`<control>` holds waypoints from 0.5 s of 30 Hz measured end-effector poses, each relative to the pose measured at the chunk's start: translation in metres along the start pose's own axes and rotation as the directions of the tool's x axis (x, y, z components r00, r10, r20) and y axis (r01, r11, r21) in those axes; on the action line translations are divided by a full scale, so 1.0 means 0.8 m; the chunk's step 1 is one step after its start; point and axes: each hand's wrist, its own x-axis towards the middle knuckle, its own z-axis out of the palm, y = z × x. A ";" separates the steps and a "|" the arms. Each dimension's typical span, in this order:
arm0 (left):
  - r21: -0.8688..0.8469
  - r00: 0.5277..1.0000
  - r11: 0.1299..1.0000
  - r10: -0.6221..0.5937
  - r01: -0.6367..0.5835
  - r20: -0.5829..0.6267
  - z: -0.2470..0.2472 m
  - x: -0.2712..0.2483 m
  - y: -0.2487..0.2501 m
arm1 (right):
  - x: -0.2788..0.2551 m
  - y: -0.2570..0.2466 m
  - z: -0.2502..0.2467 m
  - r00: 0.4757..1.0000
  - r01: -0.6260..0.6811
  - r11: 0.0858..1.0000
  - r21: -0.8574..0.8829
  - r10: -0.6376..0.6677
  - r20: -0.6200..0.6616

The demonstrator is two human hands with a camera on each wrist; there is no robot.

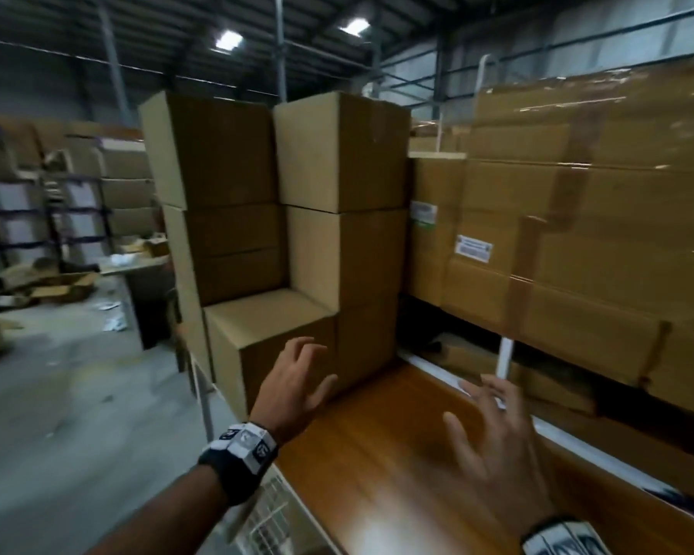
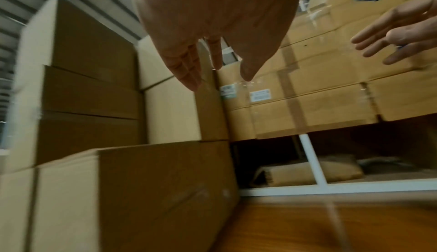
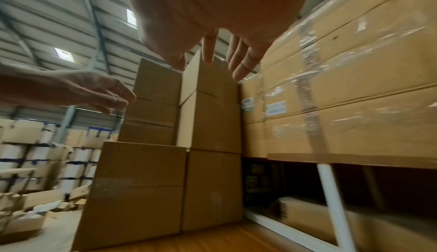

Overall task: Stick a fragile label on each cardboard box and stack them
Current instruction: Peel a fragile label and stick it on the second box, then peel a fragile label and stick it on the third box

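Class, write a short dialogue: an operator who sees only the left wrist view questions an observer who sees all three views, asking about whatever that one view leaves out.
Operator: What is strapped behind the left hand?
Observer: The head view shows a black band with white marker tiles.
Operator: What stands to the left of the stacked boxes?
Observer: The right wrist view shows racks of pale cartons across the floor.
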 end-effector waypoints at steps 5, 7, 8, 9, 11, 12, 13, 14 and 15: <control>0.069 0.989 0.988 -0.137 0.141 -0.056 -0.068 0.039 -0.109 | 0.075 -0.090 0.115 0.989 0.145 0.979 0.142 -0.149 0.020; 0.067 0.967 0.966 -0.246 0.250 -0.068 -0.082 0.046 -0.145 | 0.094 -0.118 0.156 0.981 0.167 0.975 0.147 -0.180 0.076; 0.061 0.955 0.954 -0.290 0.293 -0.065 -0.086 0.048 -0.163 | 0.102 -0.130 0.175 0.975 0.179 0.974 0.138 -0.195 0.110; 0.056 0.943 0.942 -0.328 0.331 -0.054 -0.089 0.049 -0.180 | 0.107 -0.142 0.193 0.968 0.189 0.973 0.135 -0.207 0.141; 0.062 0.921 0.919 -0.388 0.389 -0.031 -0.087 0.051 -0.214 | 0.114 -0.163 0.229 0.954 0.190 0.973 0.133 -0.215 0.210; 0.073 0.914 0.912 -0.404 0.404 -0.018 -0.084 0.052 -0.230 | 0.117 -0.173 0.246 0.946 0.176 0.975 0.135 -0.206 0.252; 0.081 0.908 0.905 -0.419 0.418 -0.004 -0.081 0.053 -0.245 | 0.119 -0.182 0.263 0.936 0.158 0.978 0.137 -0.193 0.296; 0.085 0.903 0.900 -0.430 0.428 0.006 -0.076 0.054 -0.260 | 0.121 -0.189 0.280 0.923 0.139 0.981 0.137 -0.178 0.341; 0.084 0.896 0.893 -0.444 0.441 0.019 -0.072 0.057 -0.274 | 0.123 -0.196 0.297 0.909 0.118 0.984 0.134 -0.161 0.385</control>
